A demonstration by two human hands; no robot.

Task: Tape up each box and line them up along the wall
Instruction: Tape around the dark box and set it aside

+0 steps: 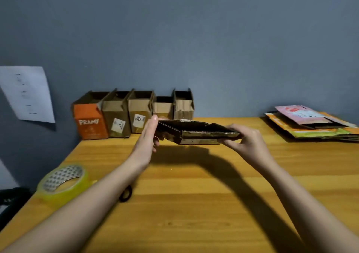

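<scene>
— Holding the flattened box (196, 133) in mid-air: right hand (242, 138) is pinching its edge, left hand (148, 134) is pressing flat-fingered against the other end.

— Squeezing harder is risking a crooked buckle, or it slipping from that pinch.

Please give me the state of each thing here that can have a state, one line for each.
Flat box: collapsed, held above the table between both hands.
Left hand: fingers straight, palm pressed on the box's left end.
Right hand: fingers curled round the box's right end.
Row of boxes: five upright by the wall, tops open.
Tape roll: lying flat on the table.
Flat stack: unfolded boxes, piled at right.
</scene>
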